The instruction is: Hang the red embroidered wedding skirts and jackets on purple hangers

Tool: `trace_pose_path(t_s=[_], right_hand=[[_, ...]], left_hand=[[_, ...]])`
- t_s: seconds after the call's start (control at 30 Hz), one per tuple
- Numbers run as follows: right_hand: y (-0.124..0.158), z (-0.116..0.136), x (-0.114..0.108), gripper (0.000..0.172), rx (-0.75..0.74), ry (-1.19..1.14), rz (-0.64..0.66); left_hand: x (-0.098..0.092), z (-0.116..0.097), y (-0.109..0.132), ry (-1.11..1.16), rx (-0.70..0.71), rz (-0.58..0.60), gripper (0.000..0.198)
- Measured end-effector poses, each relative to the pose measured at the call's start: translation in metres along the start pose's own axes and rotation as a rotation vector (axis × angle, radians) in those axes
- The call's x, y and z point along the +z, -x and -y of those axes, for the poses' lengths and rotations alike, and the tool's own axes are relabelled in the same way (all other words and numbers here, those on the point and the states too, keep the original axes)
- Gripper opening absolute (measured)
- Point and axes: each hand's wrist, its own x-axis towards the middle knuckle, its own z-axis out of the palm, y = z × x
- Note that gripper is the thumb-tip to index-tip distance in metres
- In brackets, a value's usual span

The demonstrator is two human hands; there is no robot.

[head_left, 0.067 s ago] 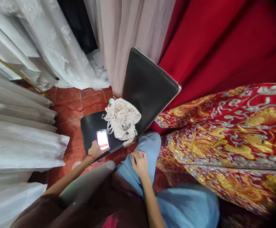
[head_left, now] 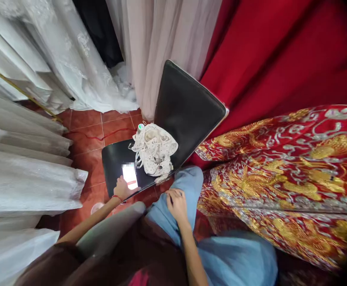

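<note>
My left hand (head_left: pixel 122 189) rests on the front edge of a black chair seat (head_left: pixel 113 161), its fingers curled around a lit phone (head_left: pixel 129 175) that lies on the seat. My right hand (head_left: pixel 177 203) lies on my blue-jeaned thigh (head_left: pixel 188 183) with the fingers bent loosely, and I cannot see anything in it. A crumpled white spotted cloth bag (head_left: pixel 154 149) sits on the seat just right of the phone, with a small white and green bottle cap (head_left: pixel 140 127) behind it.
The chair's black backrest (head_left: pixel 185 107) rises behind the bag. A red garment with gold embroidery (head_left: pixel 286 167) is spread at the right. White and pale gowns (head_left: pixel 27 167) hang at the left and back over a red tile floor (head_left: pixel 86 127).
</note>
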Motion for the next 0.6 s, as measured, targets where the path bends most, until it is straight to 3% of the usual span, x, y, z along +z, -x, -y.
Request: trace_pose_path(t_s=[0.27, 0.6], right_hand=[[0.002, 0.002, -0.001, 0.024, 0.000, -0.020, 0.000], [0.005, 0.003, -0.004, 0.025, 0.005, -0.041, -0.017]], left_hand=[[0.018, 0.003, 0.002, -0.061, 0.055, -0.123, 0.117], [0.011, -0.002, -0.004, -0.023, 0.026, -0.161, 0.114]])
